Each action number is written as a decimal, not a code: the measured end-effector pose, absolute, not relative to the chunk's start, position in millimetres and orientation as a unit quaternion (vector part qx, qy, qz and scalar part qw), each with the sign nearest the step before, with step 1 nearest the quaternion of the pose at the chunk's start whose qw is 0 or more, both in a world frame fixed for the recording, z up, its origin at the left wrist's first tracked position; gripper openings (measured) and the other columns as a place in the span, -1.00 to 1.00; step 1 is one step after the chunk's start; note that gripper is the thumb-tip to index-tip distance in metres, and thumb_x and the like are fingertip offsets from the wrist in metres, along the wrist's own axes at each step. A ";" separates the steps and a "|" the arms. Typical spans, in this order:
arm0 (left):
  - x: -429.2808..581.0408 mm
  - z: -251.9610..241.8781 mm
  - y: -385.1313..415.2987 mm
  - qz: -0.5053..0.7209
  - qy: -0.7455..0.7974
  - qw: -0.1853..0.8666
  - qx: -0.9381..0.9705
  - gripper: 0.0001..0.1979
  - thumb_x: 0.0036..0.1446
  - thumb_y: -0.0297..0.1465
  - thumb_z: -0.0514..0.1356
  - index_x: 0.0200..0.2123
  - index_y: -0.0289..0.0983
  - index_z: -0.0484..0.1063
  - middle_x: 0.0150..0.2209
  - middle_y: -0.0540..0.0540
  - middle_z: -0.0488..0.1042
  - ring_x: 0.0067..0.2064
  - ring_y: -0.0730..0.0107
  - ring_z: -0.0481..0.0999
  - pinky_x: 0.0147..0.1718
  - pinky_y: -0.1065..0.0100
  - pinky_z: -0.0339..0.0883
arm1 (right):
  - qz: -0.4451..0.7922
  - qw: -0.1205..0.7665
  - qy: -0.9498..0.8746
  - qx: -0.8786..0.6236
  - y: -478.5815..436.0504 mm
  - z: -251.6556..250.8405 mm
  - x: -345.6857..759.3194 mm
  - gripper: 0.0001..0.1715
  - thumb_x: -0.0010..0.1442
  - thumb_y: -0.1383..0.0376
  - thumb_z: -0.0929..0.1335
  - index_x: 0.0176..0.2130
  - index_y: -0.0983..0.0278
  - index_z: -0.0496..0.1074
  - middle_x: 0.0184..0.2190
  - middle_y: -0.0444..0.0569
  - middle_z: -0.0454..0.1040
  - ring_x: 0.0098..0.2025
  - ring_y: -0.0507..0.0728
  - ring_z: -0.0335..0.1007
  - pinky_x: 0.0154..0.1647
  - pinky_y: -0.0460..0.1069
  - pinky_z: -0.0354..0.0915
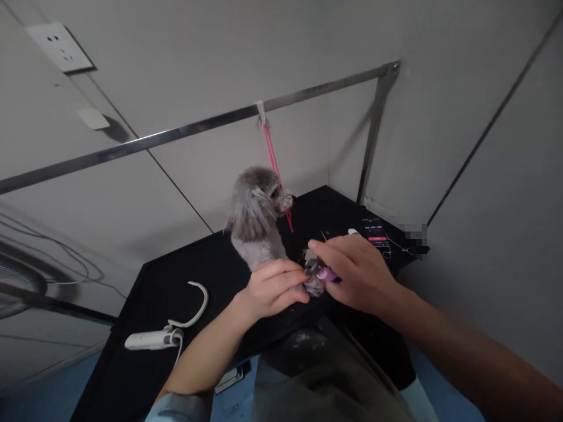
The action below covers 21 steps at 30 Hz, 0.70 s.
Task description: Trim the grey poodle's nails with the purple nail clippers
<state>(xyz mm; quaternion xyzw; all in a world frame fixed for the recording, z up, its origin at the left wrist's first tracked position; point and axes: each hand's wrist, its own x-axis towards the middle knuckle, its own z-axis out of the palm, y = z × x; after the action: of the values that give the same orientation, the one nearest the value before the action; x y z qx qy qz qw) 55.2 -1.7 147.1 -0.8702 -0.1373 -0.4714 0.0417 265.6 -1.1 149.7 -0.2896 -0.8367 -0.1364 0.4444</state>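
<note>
A small grey curly dog [257,220] sits on a black grooming table [167,293], its head turned to the right. A pink leash [273,158] runs from its neck up to a metal bar [176,132] overhead. My left hand [272,288] is closed around the dog's front paw [313,275], holding it out. My right hand [358,272] grips a small purple tool [326,274] and presses its tip against that paw. The tool's working end is hidden by my fingers and the fur.
A white clipper with a curved white cord [152,339] lies at the table's front left. A phone with a lit screen [375,231] and thin metal scissors [396,246] rest at the far right corner. A wall socket [59,46] is at upper left. Dark apron [316,369] below.
</note>
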 end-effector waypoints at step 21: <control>64.3 153.0 -5.3 -0.464 -0.163 0.002 -0.871 -0.73 0.23 -0.25 0.17 -0.25 -0.38 0.48 -0.34 -0.14 0.51 -0.33 0.45 0.52 -0.33 0.46 0.48 | -0.319 0.272 -0.864 -0.281 -26.5 180.9 290.9 -0.64 0.30 0.37 0.23 0.08 0.26 0.35 -0.44 -0.10 0.45 -0.40 0.08 0.28 -0.36 0.03 0.11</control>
<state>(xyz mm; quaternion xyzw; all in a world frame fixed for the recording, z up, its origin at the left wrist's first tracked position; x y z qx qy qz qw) 64.3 -5.3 153.0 -0.8708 -0.1630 -0.4638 0.0017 290.9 -26.5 180.9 -0.2809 -0.8636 -0.3187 0.2716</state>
